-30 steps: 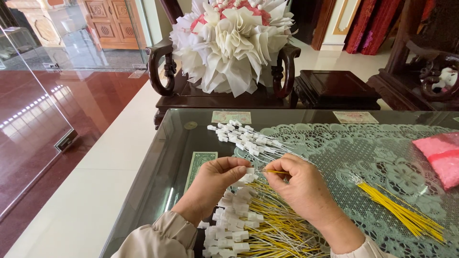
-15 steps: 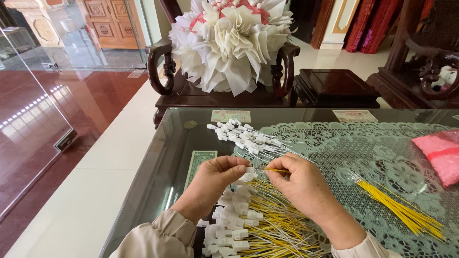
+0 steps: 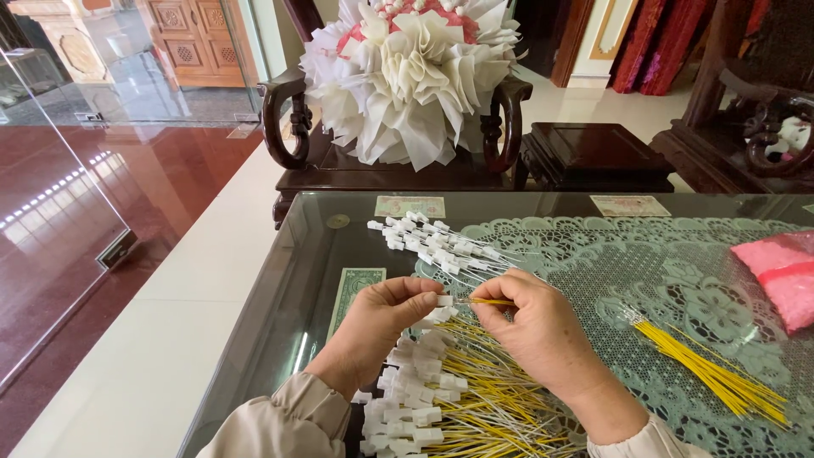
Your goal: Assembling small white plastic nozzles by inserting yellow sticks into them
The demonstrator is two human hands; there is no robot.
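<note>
Near pile: heap of yellow wires with white connectors [image 3: 441, 407] at the near edge of the glass tabletop [image 3: 297, 339], right under both wrists; connector ends face left, wire tails run right.

Left hand [image 3: 386, 318]: grip narrow, thumb and fingertips pinched on a small white connector [image 3: 444, 300]. Beige sleeve cuff at the near edge.

Right hand [image 3: 534, 326]: grip narrow, fingertips closed on one yellow wire [image 3: 487, 301], just right of the connector.

Key relation: the wire's long axis lies roughly level, left to right, its free end pointing left at the connector. Connector and wire end touching or all but; cannot tell whether seated. Both hands equally near, meeting above the near pile.

Against half a second ago: hands sit in almost the same spot and pinch; the wire between them reads a little straighter and more exposed. Piles unmoved.

Right side: loose bundle of bare yellow wires [image 3: 712, 373] on the green lace mat [image 3: 661, 271], well apart from the hands. Pink bag [image 3: 784, 271] farther right.

Beyond hands: second fan of white-ended wires [image 3: 441, 242] on the mat's left edge. Banknotes under the glass [image 3: 356, 288].

Far: dark carved wooden chair [image 3: 292, 127] bearing a large white and pink paper-flower bundle [image 3: 411, 72]; low dark side table [image 3: 593, 153] to its right.
</note>
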